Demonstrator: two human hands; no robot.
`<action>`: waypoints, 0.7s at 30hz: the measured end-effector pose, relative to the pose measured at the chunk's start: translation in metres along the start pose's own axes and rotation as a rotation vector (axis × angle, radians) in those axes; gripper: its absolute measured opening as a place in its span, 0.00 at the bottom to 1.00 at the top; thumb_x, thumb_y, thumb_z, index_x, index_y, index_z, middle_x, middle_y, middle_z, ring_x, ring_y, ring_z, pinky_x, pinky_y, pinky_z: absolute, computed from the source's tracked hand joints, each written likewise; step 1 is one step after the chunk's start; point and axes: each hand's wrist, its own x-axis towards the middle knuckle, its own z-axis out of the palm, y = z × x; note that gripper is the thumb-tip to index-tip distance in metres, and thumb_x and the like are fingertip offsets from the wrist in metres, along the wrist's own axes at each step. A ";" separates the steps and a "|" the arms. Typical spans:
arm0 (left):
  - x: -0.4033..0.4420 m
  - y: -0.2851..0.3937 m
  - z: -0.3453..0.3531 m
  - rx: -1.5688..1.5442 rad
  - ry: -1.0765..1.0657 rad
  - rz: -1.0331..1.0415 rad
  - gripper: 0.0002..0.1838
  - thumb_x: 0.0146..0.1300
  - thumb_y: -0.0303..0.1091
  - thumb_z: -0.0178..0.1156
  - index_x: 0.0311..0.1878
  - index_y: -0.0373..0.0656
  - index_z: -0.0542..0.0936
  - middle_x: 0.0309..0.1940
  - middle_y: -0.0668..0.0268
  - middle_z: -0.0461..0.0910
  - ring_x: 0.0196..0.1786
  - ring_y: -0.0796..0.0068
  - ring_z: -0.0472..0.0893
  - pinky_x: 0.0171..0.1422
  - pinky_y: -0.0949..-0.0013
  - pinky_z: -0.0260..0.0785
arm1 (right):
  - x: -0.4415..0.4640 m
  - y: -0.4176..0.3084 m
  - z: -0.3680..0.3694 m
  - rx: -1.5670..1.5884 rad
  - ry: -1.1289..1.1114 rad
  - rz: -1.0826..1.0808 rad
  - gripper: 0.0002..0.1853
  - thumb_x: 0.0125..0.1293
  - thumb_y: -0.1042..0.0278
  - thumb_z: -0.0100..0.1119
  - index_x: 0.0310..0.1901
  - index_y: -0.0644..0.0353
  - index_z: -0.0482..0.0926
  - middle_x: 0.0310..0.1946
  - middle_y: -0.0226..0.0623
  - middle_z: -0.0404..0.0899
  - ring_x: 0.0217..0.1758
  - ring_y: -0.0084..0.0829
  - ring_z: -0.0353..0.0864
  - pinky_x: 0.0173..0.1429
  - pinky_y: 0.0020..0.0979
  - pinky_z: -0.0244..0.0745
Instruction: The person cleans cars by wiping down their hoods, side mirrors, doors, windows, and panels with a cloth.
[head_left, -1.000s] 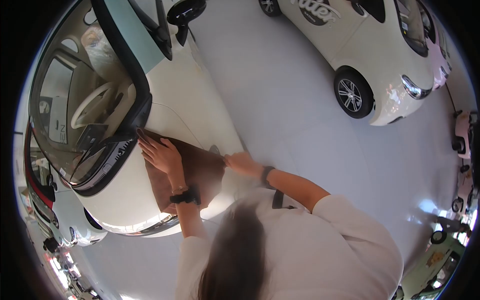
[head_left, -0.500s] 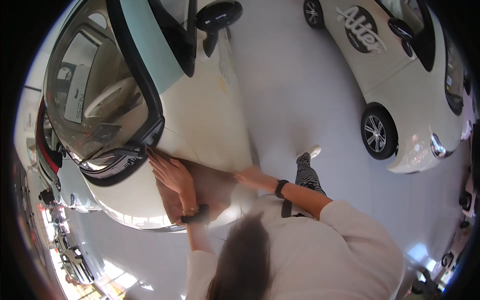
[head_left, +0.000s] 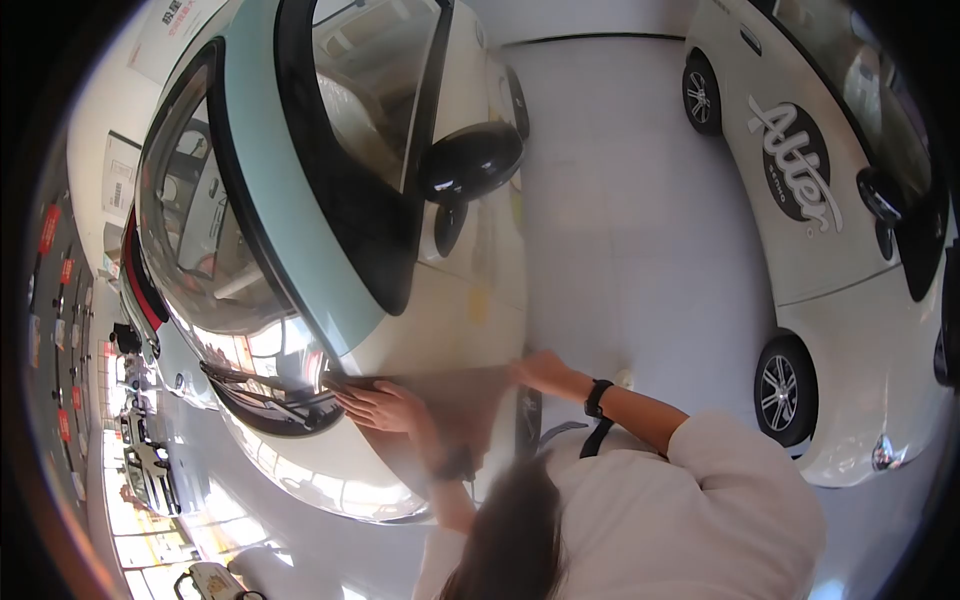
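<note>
A brown cloth (head_left: 475,405) is spread over the front body panel of a cream-and-mint small car (head_left: 440,330), just below its windshield. My left hand (head_left: 385,408) lies flat on the cloth's left part with fingers stretched out, close to the windshield's lower corner. At the cloth's far right corner, my right hand (head_left: 550,374) has its fingers closed on the edge. Between the two hands the upper edge of the cloth runs nearly straight. Part of the cloth's lower side is hidden by my left forearm and hair.
The car's black side mirror (head_left: 470,163) sticks out above the cloth. Wiper arms (head_left: 265,390) rest by the windshield base, left of my left hand. A second cream car (head_left: 850,250) with a round logo stands to the right, across a strip of grey floor (head_left: 630,200).
The view has shifted, showing more of the car's side and mirror. The cloth's upper edge looks straighter between my hands. The striped trouser leg has gone out of sight.
</note>
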 end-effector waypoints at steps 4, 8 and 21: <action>-0.005 0.051 0.030 0.065 0.068 -0.005 0.38 0.79 0.49 0.36 0.79 0.30 0.44 0.81 0.40 0.42 0.81 0.37 0.46 0.80 0.37 0.41 | 0.028 0.042 -0.056 -0.123 0.037 0.007 0.15 0.75 0.52 0.51 0.41 0.54 0.79 0.25 0.43 0.82 0.30 0.50 0.83 0.34 0.49 0.75; -0.007 0.090 0.053 0.038 0.065 -0.147 0.40 0.79 0.52 0.37 0.80 0.30 0.43 0.80 0.37 0.36 0.82 0.37 0.41 0.81 0.37 0.38 | 0.055 0.045 -0.121 -0.082 0.034 0.149 0.14 0.74 0.53 0.52 0.41 0.54 0.79 0.26 0.42 0.82 0.31 0.50 0.83 0.35 0.48 0.76; 0.046 0.223 0.126 -0.132 0.281 -0.718 0.42 0.78 0.64 0.25 0.82 0.42 0.43 0.83 0.49 0.38 0.84 0.49 0.40 0.85 0.46 0.37 | 0.157 0.090 -0.299 -0.162 0.077 -0.450 0.12 0.66 0.60 0.63 0.28 0.52 0.74 0.18 0.36 0.71 0.21 0.42 0.73 0.26 0.38 0.68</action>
